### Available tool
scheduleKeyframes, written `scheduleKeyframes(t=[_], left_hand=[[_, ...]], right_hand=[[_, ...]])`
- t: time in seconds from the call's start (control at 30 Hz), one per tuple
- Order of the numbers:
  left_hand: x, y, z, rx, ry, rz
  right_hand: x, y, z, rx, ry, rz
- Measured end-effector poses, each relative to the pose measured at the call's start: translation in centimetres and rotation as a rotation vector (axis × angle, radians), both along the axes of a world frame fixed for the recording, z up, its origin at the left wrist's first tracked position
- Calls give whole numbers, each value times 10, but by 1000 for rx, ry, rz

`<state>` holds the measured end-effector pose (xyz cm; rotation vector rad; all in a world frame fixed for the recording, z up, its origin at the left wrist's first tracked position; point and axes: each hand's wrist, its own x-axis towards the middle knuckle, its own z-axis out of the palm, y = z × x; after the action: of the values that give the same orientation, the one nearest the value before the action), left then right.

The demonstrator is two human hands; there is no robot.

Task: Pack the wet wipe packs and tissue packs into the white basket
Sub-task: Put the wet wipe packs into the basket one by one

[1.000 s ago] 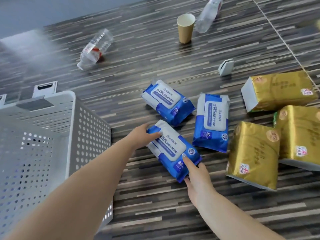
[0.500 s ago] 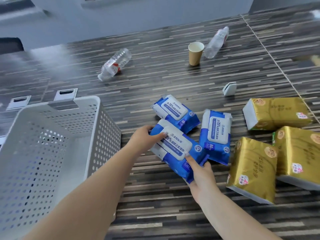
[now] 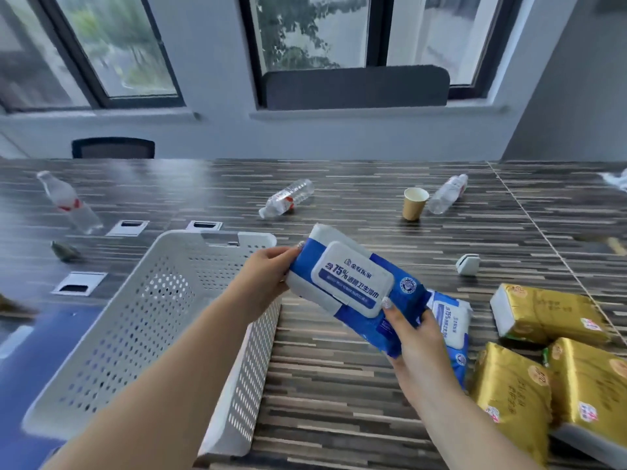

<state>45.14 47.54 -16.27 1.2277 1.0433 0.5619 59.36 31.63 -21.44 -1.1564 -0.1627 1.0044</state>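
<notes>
both hands point(image 3: 268, 279) point(image 3: 412, 337) grip blue wet wipe pack point(image 3: 353, 283), raised beside white basket point(image 3: 169, 300) rim.

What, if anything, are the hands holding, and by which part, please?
One blue wet wipe pack, held by both ends: left hand on its far end, right hand on its near end.

Striped dark desk point(image 3: 339, 385). Three clear bottles lying on it: far left point(image 3: 69, 202), centre point(image 3: 286, 198), right point(image 3: 447, 194) beside upright paper cup point(image 3: 414, 203). Small white holder point(image 3: 468, 264) nearer. Chair back point(image 3: 113, 148) beyond desk, under windows point(image 3: 315, 32).
</notes>
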Motion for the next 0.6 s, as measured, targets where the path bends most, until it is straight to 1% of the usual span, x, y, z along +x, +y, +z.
scheduleKeyframes(t=[0.07,0.2,0.33,0.43,0.53,0.57,0.6], left_hand=[[-18,1,6,15,-11,19],[-50,1,15,133,33,114],[-80,8,19,235,103,192],[-104,16,21,292,102,249],[-125,20,20,277,74,323],[-132,20,19,228,30,373],[-137,18,18,138,-50,423]], right_hand=[[-11,6,10,10,-55,11],[-36,17,21,14,-118,46],[-58,27,27,27,-114,79],[-77,36,34,41,-101,108],[-93,48,38,28,-100,154],[-96,52,39,26,-92,168],[-99,56,40,18,-76,180]])
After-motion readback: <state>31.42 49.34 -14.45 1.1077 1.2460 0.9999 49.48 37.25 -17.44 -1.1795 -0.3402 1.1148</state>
